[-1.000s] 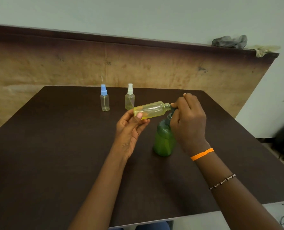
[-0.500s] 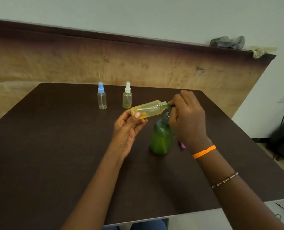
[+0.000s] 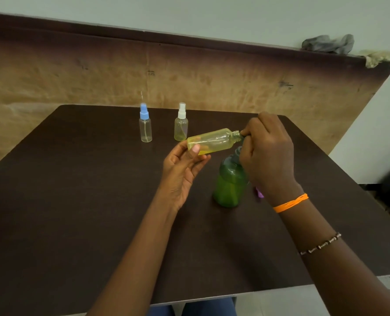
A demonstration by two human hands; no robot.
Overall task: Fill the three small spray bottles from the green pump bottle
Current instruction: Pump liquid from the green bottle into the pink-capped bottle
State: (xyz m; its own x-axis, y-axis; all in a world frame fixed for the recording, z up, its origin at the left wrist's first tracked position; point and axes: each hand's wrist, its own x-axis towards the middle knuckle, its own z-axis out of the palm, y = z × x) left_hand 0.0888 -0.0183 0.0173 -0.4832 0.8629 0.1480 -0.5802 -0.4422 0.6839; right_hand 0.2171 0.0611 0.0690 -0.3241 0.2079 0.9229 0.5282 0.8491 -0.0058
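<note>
A: Left to right. Far side of the table (image 3: 75,201): blue-capped bottle (image 3: 145,126), then white-capped bottle (image 3: 181,124), both upright, caps on, close together, well clear of the hands. Blue one looks near empty, white one has a little yellowish liquid low down.

B: And the third bottle?

A: In the air. Left hand (image 3: 182,169) holds the open bottle (image 3: 212,141) by its base end, thumb on top, fingers curled loosely under. Light pinch, not a full fist. Cap off.

B: Axis?

A: Almost flat, running left-right, neck tipped slightly up and pointing right. Yellow liquid pooled along the lower side.

B: So the mouth faces the right hand.

A: Yes. Right hand (image 3: 267,153) is closed over the pump head of the green bottle (image 3: 230,185), which stands upright on the table, just below and right of the open neck. Nozzle tip looks to sit at the bottle mouth; fingers hide most of it.

B: What does the next press depend on?

A: Likely keeping mouth and nozzle in line. If the neck drops, it could spill.

B: Purple thing?

A: Small bit behind the right wrist, probably the cap (image 3: 259,192). Can't tell for sure.
</note>
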